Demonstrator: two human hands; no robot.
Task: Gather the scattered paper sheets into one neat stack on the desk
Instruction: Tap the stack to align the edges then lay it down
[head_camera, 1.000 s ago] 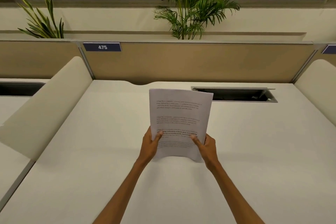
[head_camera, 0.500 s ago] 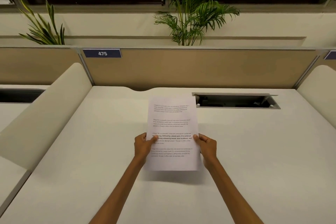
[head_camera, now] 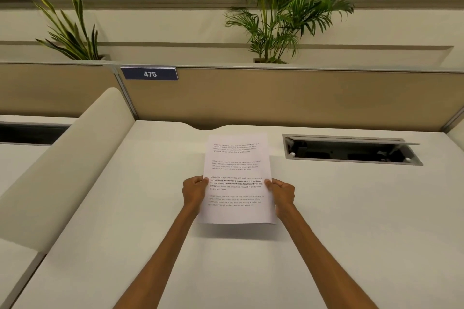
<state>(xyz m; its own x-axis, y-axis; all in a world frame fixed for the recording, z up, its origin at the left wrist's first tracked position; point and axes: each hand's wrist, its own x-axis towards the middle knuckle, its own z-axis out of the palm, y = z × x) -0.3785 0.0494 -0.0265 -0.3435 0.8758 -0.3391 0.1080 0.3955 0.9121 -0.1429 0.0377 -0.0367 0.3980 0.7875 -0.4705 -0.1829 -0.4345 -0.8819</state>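
A stack of white printed paper sheets [head_camera: 237, 158] is held nearly flat, just above the middle of the white desk [head_camera: 125, 208], casting a shadow under its near edge. My left hand [head_camera: 194, 190] grips the stack's left edge and my right hand [head_camera: 281, 192] grips its right edge, thumbs on top. The sheets look aligned as one pile; I cannot tell how many there are. No loose sheets show elsewhere on the desk.
An open cable hatch [head_camera: 351, 149] is set into the desk at the back right. A tan partition [head_camera: 276, 98] with a "475" label [head_camera: 150, 74] closes the back. A rounded cream divider [head_camera: 62, 163] borders the left side. Plants stand behind the partition.
The stack has tipped from upright to nearly flat and come down toward the desk, both hands sliding to its side edges.
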